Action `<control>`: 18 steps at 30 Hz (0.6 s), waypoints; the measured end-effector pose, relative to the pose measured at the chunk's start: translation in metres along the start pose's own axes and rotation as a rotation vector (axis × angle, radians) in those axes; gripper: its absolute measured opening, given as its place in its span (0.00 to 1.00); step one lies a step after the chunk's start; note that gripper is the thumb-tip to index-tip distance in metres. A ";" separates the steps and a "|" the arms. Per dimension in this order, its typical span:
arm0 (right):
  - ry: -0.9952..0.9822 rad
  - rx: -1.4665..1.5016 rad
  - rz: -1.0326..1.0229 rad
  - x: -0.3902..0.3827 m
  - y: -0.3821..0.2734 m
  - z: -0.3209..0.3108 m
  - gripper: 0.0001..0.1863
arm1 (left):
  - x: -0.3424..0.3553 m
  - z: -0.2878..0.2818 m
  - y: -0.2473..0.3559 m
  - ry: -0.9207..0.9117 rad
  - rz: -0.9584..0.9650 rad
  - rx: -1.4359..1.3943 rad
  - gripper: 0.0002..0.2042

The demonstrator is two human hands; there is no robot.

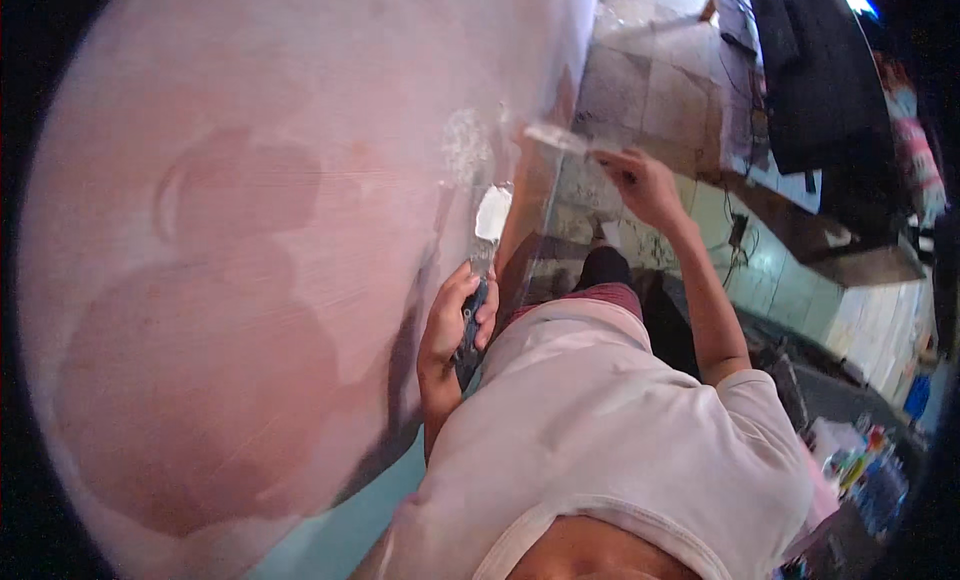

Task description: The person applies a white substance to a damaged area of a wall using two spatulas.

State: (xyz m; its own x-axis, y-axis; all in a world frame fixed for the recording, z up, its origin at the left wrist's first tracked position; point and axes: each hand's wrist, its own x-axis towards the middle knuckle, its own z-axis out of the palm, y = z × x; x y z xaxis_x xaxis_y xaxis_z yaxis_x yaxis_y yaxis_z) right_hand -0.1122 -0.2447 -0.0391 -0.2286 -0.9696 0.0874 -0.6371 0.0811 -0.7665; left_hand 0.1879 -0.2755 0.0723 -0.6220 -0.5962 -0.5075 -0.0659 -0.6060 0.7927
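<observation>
My left hand (448, 320) is wrapped round the dark handle of a putty knife (470, 325). A lump of white filler paste (492, 214) sits on that knife's blade. Out to the right, my right hand (643, 188) grips a second tool, a narrow scraper (556, 138) smeared by motion. Its pale blade points left toward the edge of the pinkish wall (270, 100). On the wall, near the scraper's tip, is a rough whitish patch (466, 148). Whether the tip touches the wall I cannot tell.
Shadows fall across the wall at left. Beyond its edge lies a worn tiled floor (660, 65). A black flat panel (815, 70) and a desk-like surface (870, 265) stand at right, with cables hanging nearby. Mixed clutter (865, 470) is heaped at lower right.
</observation>
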 end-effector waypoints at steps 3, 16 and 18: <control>0.255 -0.051 0.049 -0.047 -0.041 -0.002 0.19 | -0.015 -0.013 0.003 0.066 -0.061 0.113 0.11; 0.056 0.609 0.347 -0.124 -0.074 0.004 0.17 | -0.020 -0.026 -0.029 -0.021 -0.166 0.152 0.12; 0.132 0.561 0.227 -0.121 -0.062 0.015 0.18 | -0.010 -0.032 -0.034 -0.050 -0.192 0.086 0.12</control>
State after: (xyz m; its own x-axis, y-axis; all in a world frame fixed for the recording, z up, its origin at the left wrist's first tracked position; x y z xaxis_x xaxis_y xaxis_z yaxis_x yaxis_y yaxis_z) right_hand -0.0337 -0.1358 -0.0120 -0.4252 -0.9026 -0.0669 -0.0856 0.1137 -0.9898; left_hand 0.2208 -0.2656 0.0392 -0.6293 -0.4464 -0.6362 -0.2519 -0.6573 0.7103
